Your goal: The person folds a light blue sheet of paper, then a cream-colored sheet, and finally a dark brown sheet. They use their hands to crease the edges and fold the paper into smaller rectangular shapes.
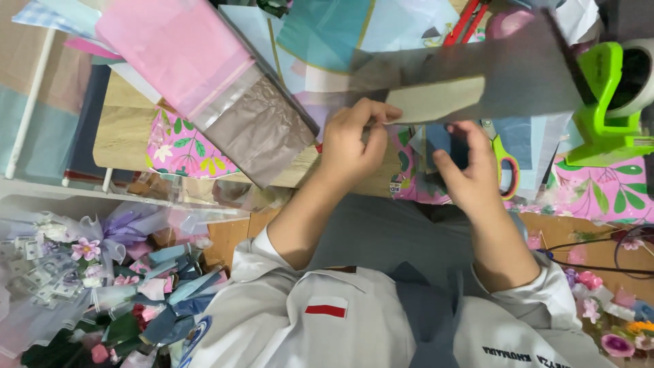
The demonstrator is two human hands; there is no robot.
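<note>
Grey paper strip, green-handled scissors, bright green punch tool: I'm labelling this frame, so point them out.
Grey paper strip [477,85], head view, middle of strip.
Green-handled scissors [503,160], head view, on handle loop.
Bright green punch tool [603,102], head view, on upright body.

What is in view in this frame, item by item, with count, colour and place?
grey paper strip: one, grey with a beige end, across the top right, pinched by the left hand
paper sheets: several, pale blue and teal, spread at top centre
wrapped sheet pack: one, pink and brown in clear film, upper left
scissors: one, green and yellow handles, right of the right hand
tape dispenser: one, bright green, far right
floral cloth: pink with green leaves, over the wooden table
bouquet heap: flowers, ribbons and wrap, mixed colours, lower left
left hand: centre, fingertips on the strip's end
right hand: right of centre, on dark blue paper
</note>
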